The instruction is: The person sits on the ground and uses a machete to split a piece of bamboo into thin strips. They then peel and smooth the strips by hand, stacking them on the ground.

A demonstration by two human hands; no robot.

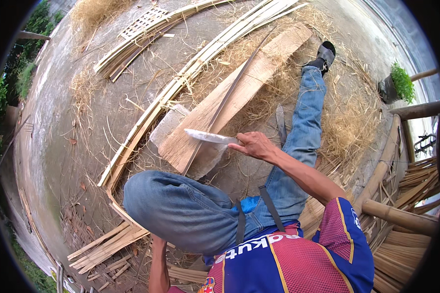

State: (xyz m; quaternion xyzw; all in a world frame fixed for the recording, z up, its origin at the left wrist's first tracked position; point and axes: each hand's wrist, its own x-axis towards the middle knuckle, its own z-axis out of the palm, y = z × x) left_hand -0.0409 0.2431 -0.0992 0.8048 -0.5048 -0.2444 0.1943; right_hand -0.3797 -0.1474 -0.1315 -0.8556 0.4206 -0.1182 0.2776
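My right hand [255, 145] is closed round the handle of a knife [210, 136], its pale blade pointing left above a wooden plank [244, 90]. A long, thin dark strip [230, 93] lies lengthwise on that plank and passes beneath the blade. Under the plank's near end sits a rough pale block [168, 128]. My left forearm [159, 266] reaches up from the lower edge beside my bent knee. The left hand's fingers are hidden behind the knee, near some split bamboo strips [110, 246]. A second blade [281, 122] rests beside my outstretched right leg.
A long bundle of bamboo strips [151, 119] runs along the plank's left side. Farther left lie more strips [127, 56] and a woven lattice piece [144, 22]. Curly shavings [349, 127] surround my right leg. Bamboo poles [401, 217] and a potted plant [396, 84] stand at right.
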